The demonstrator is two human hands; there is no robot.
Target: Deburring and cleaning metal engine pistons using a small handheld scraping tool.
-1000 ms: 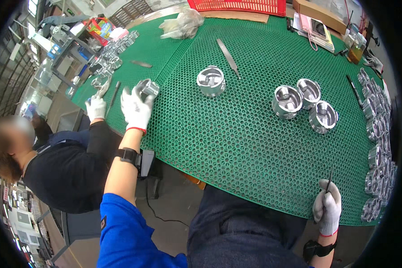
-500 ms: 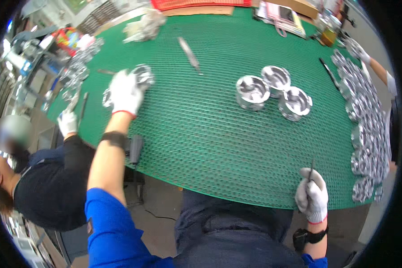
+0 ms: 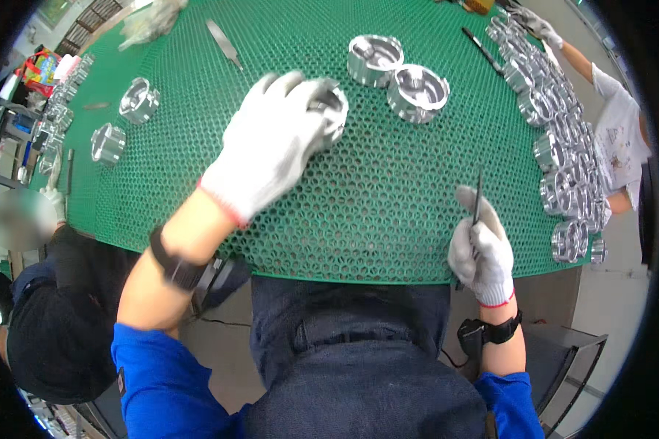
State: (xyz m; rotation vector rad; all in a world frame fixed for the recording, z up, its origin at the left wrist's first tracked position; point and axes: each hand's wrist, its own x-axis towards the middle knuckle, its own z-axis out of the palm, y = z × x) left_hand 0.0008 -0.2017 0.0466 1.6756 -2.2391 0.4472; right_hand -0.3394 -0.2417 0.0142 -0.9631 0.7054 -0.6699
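My left hand (image 3: 271, 139), in a white knit glove, reaches over the middle of the green mat and is closed around a shiny metal piston (image 3: 334, 115). Its fingers partly hide that piston. Just beyond it to the right, two more pistons (image 3: 375, 60) stand side by side, touching or almost touching. My gloved right hand (image 3: 482, 252) is closed near the front edge at the right, gripping a thin dark pointed tool (image 3: 479, 196) whose tip points up and away. Two other pistons (image 3: 139, 101) stand apart on the left side.
Many pistons (image 3: 556, 150) crowd the right edge, with a black pen-like stick (image 3: 483, 51) beside them. A flat metal blade (image 3: 224, 44) and a crumpled plastic bag (image 3: 152, 22) lie on the far left. Co-workers' gloved hands (image 3: 538, 25) are at both sides.
My left hand has left the left-hand pistons, moved right and closed on one of the group of three. The whole view has shifted; my right hand still grips its tool.
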